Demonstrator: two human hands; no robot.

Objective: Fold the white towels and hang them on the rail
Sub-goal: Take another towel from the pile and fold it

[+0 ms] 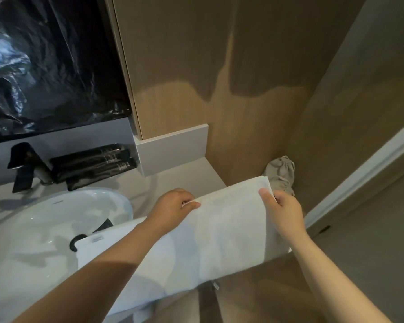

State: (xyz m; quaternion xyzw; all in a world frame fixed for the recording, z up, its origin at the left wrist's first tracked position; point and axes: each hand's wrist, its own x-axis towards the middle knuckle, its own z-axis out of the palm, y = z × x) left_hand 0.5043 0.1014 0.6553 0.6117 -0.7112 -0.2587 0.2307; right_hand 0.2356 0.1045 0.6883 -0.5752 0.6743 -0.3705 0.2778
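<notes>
The sink (pixel 44 220) is set in the desk (pixel 196 176), with a black tap (pixel 25 166) and dark tubes (pixel 93 162) behind it. A white towel (pixel 219 236) lies over the sink's right rim and past the desk edge, its long axis running near-left to far-right. The left hand (pixel 173 206) pinches the towel's far edge just right of the sink. Further right, the right hand (pixel 283 213) grips the towel's far corner, thumb on top, fingers (pixel 280 199) curled behind. A grey pouch (pixel 280 171) sits beyond that corner.

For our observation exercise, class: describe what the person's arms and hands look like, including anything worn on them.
Both forearms are bare, with no sleeves in view. The left hand and right hand wear no gloves, and no ring, watch or bracelet shows.
</notes>
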